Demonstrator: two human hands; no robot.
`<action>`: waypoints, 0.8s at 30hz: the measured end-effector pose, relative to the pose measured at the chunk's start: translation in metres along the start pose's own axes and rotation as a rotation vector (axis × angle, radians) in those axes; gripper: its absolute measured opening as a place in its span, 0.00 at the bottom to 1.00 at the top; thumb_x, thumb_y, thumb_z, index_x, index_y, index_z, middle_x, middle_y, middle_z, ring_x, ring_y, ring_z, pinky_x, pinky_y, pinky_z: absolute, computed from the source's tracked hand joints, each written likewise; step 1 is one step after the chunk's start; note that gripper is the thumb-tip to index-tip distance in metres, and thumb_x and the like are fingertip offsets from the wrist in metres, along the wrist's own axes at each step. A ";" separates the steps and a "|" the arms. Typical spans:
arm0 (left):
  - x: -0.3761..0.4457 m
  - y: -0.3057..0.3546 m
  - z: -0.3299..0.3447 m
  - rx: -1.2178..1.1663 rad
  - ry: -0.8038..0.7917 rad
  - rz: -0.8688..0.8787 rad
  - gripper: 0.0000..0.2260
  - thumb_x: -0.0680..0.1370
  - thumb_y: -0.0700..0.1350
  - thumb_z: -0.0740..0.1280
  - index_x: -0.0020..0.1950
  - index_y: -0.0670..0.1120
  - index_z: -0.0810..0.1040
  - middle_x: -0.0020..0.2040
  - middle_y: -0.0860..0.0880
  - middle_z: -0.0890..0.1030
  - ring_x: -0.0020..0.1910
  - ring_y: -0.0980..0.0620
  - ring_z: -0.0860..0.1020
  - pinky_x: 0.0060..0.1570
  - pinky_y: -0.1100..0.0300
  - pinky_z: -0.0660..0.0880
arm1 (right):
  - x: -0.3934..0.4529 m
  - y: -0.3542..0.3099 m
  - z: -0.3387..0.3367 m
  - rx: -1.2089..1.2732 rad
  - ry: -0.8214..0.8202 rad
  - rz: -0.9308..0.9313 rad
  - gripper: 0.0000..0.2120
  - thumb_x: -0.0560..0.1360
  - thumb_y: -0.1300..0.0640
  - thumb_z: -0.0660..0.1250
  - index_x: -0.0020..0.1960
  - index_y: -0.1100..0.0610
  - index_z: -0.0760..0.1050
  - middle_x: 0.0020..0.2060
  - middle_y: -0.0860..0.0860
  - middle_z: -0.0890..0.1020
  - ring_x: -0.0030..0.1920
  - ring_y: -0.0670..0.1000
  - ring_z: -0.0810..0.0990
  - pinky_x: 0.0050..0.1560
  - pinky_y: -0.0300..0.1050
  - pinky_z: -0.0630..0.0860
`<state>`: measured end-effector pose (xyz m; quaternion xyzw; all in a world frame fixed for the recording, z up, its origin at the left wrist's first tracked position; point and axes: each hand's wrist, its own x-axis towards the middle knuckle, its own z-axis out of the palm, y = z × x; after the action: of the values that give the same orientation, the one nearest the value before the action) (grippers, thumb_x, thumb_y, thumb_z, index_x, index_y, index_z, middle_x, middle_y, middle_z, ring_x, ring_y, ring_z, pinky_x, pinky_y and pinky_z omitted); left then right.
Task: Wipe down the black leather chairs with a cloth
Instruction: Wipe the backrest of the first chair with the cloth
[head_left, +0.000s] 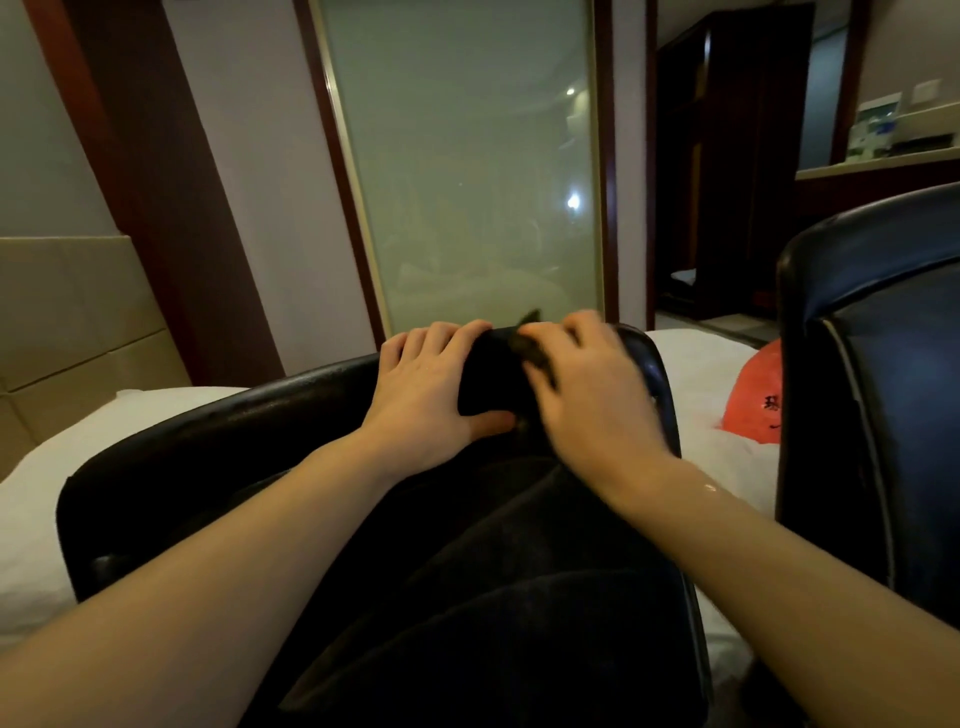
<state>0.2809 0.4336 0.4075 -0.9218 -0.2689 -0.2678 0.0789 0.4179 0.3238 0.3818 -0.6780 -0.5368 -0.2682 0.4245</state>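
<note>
- Two bare forearms reach forward from the bottom of the view, yours, over a dark cloth-like mass (whether that is your clothing or more cloth, you cannot tell from here).
- Your left hand lies on the top edge of the nearer black leather chair with its curved, glossy backrest, fingers curled over the far side of a dark, bunched wiping cloth and thumb tucked beneath it, so it holds the cloth.
- Your right hand is blurred; its fingers look bent onto the same cloth, probably pinching or pressing it, though the blur leaves that unsure.
- Judging by this, you are working the chair's top rim near its right corner; the long rim to the left and the rest of this chair show no clear sign either way of being wiped.
- Off to your right stands a second black leather chair with pale piping along its seam, untouched by either hand, so it likely remains to do.
- Behind both chairs lies a white-sheeted bed with an orange-red plastic bag on it.
- Farthest off stands a frosted glass panel in a dark wooden frame.
</note>
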 end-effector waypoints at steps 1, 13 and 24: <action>0.000 0.000 0.000 0.001 0.008 0.004 0.42 0.72 0.68 0.69 0.80 0.55 0.56 0.72 0.53 0.66 0.72 0.49 0.62 0.72 0.55 0.51 | 0.005 -0.014 0.006 -0.010 -0.025 -0.042 0.15 0.79 0.55 0.62 0.65 0.53 0.72 0.56 0.53 0.72 0.57 0.54 0.71 0.53 0.49 0.75; 0.002 -0.001 0.002 -0.020 0.022 -0.008 0.42 0.71 0.68 0.71 0.79 0.56 0.58 0.71 0.54 0.67 0.72 0.50 0.63 0.74 0.54 0.49 | 0.019 0.024 -0.016 -0.246 -0.015 0.162 0.11 0.78 0.55 0.63 0.59 0.55 0.74 0.53 0.56 0.71 0.54 0.56 0.71 0.42 0.46 0.66; 0.003 0.000 0.002 -0.059 0.040 -0.021 0.41 0.70 0.66 0.72 0.78 0.57 0.59 0.70 0.54 0.68 0.72 0.50 0.63 0.73 0.54 0.50 | 0.003 0.034 -0.015 -0.167 -0.106 -0.072 0.17 0.76 0.55 0.66 0.64 0.51 0.71 0.56 0.53 0.71 0.56 0.55 0.71 0.48 0.50 0.76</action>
<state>0.2836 0.4357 0.4077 -0.9154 -0.2689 -0.2948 0.0540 0.4523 0.3104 0.3823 -0.7046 -0.5582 -0.2909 0.3277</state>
